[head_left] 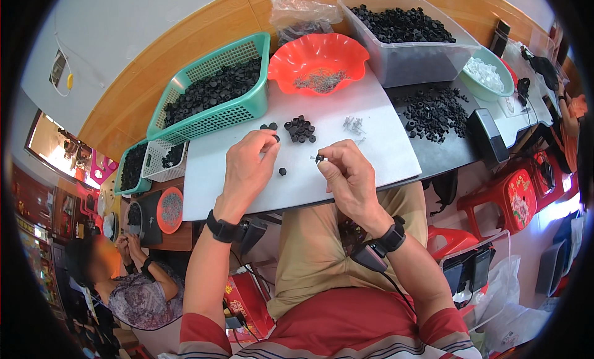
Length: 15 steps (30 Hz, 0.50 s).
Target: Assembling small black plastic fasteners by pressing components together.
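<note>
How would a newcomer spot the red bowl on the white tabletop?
Start at the white tabletop. Along its far side, between the big green basket and the plastic tub, sits the red bowl. Unlike those straight-edged neighbours, it has a wavy rim and holds small silvery pieces.

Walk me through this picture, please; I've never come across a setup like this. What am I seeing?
There is no machine here, just a person's two bare hands. The single picture comes from a wide fisheye camera worn on the head, looking down, so straight edges bend. The forearms come up from below, with a black band on each wrist.

The right hand pinches a small black part with something thin and pale at it. The left hand is beside a few black pieces; its grip is unclear.

On the white surface are a black pile and some small pale pieces. Beyond are a green basket, a red bowl and a clear bin.
</note>
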Each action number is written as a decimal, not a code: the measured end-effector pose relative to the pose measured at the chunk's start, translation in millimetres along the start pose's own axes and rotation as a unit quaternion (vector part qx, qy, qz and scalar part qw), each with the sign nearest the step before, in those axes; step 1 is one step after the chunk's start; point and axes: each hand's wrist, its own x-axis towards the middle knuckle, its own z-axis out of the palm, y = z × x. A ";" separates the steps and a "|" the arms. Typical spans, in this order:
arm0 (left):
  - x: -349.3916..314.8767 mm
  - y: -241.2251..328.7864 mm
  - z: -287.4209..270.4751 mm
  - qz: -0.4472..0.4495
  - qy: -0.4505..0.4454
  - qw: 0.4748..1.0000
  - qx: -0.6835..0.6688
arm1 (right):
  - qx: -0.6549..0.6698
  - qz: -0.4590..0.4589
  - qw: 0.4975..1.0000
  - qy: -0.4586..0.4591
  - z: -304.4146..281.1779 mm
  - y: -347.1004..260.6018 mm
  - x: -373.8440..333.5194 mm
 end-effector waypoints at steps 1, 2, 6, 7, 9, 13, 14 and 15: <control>-2.9 2.9 -0.2 -0.052 -0.008 0.995 -0.089 | -0.001 0.000 1.000 0.000 0.0 0.6 -0.3; -6.4 5.5 -0.8 -0.052 -0.007 0.995 -0.090 | 0.000 0.005 1.000 0.000 0.4 0.6 -0.8; -16.3 21.4 -2.6 -0.124 0.014 0.971 -0.203 | -0.005 0.008 1.000 -0.002 0.2 -0.7 -1.1; -18.3 24.6 -3.0 -0.144 0.009 0.963 -0.226 | -0.006 0.008 1.000 -0.002 0.1 -0.8 -1.4; -25.6 21.8 -0.5 -0.127 0.005 0.963 -0.239 | -0.004 0.007 1.000 -0.001 1.0 -1.9 -1.7; -32.5 27.9 -2.6 -0.190 -0.034 0.927 -0.322 | 0.009 0.007 1.000 0.004 2.0 -2.4 -2.4; -34.2 28.7 -2.6 -0.189 -0.034 0.927 -0.323 | 0.010 0.007 1.000 0.005 2.6 -2.3 -2.5; -35.9 29.3 -2.5 -0.185 -0.037 0.917 -0.350 | 0.012 0.008 1.000 0.007 2.7 -2.1 -2.5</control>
